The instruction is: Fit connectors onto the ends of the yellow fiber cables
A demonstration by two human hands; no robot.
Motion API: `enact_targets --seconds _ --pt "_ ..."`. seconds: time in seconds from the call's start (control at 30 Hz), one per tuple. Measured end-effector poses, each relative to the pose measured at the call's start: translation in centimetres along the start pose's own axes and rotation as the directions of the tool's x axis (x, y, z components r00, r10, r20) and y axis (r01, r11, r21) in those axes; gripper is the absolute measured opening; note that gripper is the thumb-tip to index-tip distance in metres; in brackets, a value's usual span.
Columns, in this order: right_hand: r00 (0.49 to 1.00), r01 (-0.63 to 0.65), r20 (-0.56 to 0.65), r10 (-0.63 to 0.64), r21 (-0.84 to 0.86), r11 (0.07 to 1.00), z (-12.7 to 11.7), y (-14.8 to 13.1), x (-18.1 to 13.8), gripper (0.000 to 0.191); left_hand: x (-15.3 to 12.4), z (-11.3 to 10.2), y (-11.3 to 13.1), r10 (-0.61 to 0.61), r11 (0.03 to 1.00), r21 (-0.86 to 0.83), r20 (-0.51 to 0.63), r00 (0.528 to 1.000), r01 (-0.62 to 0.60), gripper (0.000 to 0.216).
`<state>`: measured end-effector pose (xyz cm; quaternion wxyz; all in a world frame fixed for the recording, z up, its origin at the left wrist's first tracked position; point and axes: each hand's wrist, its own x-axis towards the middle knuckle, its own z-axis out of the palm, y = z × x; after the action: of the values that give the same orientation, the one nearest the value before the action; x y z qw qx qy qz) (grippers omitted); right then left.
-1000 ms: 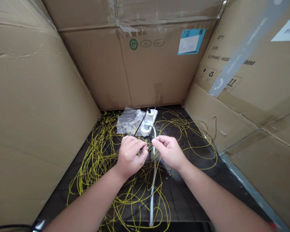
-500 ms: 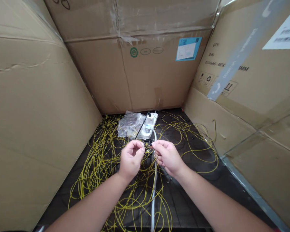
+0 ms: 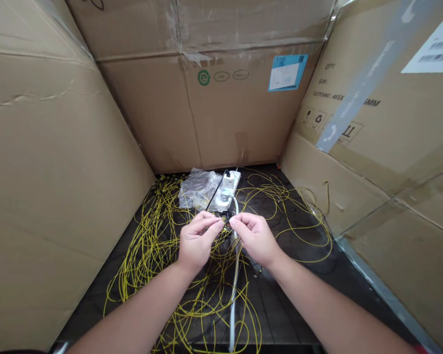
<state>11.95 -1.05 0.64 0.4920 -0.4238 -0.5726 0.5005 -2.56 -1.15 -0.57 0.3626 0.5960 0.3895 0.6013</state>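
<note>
My left hand [image 3: 198, 241] is closed in a pinch, thumb against fingertips, over the dark table. Just to its right, my right hand [image 3: 254, 236] pinches too, its fingertips a small gap from the left ones. Whatever lies between the fingers is too small to make out. Behind the fingertips is a small black object [image 3: 226, 215], partly hidden. Thin yellow cables [image 3: 147, 236] lie in a loose tangle to the left of and below my hands. A white cord [image 3: 233, 305] runs under them from the white power strip [image 3: 221, 200].
A crumpled clear plastic bag [image 3: 196, 191] lies beside the power strip, where a black cable [image 3: 214, 192] is plugged in. More yellow cable loops [image 3: 299, 231] lie to the right. Cardboard boxes [image 3: 221, 123] wall in the back and both sides of the dark table [image 3: 280, 309].
My left hand has turned slightly, its fingers going from a rounded curl to a flatter pinch. Its fingertips now point at the right hand, which has barely moved.
</note>
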Motion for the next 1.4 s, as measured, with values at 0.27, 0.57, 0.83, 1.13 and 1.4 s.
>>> enact_targets --seconds 0.27,0.57,0.83,1.13,1.4 --pt "0.995 -0.096 -0.021 0.1 0.155 0.983 0.0 0.7 0.2 0.029 0.0 0.2 -0.6 -0.12 0.989 -0.085 -0.016 0.993 0.118 0.015" --pt "0.997 -0.071 -0.031 0.077 0.148 0.986 -0.2 1.0 0.3 0.028 0.2 0.6 -0.1 -0.218 0.911 -0.374 -0.082 0.972 0.173 0.012" --pt "0.999 0.018 -0.034 -0.022 -0.092 0.996 -1.1 -0.4 0.5 0.027 0.7 -0.5 -0.4 -0.037 0.983 -0.181 -0.248 0.968 -0.009 0.012" --pt "0.937 0.224 0.328 -0.118 -0.309 0.924 -1.8 -1.2 0.2 0.032 0.6 -1.0 1.1 0.178 0.933 0.236 0.354 0.918 -0.272 0.02" --pt "0.969 0.058 0.247 -0.006 -0.204 0.977 -2.2 -1.0 0.7 0.042 0.8 -0.9 1.5 0.027 0.984 0.164 0.248 0.968 -0.069 0.01"
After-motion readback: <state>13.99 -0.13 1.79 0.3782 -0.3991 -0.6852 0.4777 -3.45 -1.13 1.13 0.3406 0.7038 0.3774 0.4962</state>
